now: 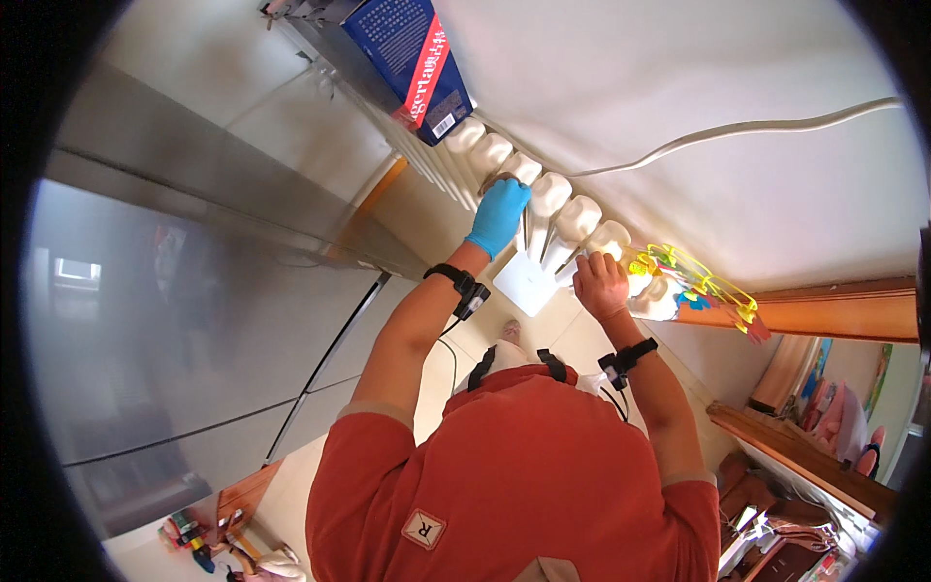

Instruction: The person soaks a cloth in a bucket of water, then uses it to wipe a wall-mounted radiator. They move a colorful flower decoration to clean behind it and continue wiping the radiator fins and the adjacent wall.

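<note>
A white column radiator (pixel 578 218) with rounded section tops runs along the wall before me. My left hand (pixel 500 211), in a blue rubber glove, is closed on a dark, crumpled cloth (pixel 499 180) at the radiator's top. My right hand (pixel 602 286) is bare, with its fingers curled at the front edge of the sections farther right; whether it grips anything is hidden. Yellow wire-like items with coloured shapes (pixel 702 280) hang over the radiator's right end. A blue box with a red band (pixel 418 69) stands on its left end.
A large, shiny grey cabinet or appliance (pixel 196 313) rises close on the left. A white cable (pixel 727 129) runs along the wall. A white flat object (pixel 526 284) lies below the radiator. Wooden furniture (pixel 800 455) stands at the right.
</note>
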Demonstrator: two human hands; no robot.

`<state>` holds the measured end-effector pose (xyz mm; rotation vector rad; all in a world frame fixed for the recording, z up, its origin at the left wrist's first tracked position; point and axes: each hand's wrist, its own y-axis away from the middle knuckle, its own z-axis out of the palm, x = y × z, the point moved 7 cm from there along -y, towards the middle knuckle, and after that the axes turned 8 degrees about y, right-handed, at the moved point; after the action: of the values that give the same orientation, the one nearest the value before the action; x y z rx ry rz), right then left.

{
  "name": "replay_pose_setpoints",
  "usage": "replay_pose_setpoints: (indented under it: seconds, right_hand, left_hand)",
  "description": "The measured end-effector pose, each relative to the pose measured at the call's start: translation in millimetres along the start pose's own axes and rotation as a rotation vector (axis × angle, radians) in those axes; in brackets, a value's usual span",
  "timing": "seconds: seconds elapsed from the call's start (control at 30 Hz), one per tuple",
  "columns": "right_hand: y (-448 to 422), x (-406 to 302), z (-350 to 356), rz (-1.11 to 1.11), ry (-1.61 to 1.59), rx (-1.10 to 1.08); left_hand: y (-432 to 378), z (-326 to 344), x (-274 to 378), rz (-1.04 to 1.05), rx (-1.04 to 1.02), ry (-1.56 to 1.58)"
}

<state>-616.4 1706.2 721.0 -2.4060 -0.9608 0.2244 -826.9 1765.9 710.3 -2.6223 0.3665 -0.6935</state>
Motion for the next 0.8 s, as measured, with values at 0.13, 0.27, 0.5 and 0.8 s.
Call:
replay_pose_setpoints:
  seconds: [0.13, 0.27, 0.5, 0.8]
  right_hand:
    - [1.4, -1.2, -1.4, -0.009, -0.006, -0.009]
    - [0.5, -2.2, -3.4, 0.000, -0.006, 0.007]
    - [20.3, -9.2, 9.5, 0.049, -0.178, -0.154]
    - [54.9, -22.8, 36.3, 0.536, -0.590, -0.425]
  left_hand:
    - [5.4, 3.7, 4.5, 0.036, 0.050, -0.030]
    - [13.2, -5.6, 10.7, -0.018, 0.134, 0.099]
    - [62.4, 16.4, 27.3, -0.581, -0.123, 0.914]
    - [72.9, -4.6, 101.1, -0.407, -0.224, 1.106]
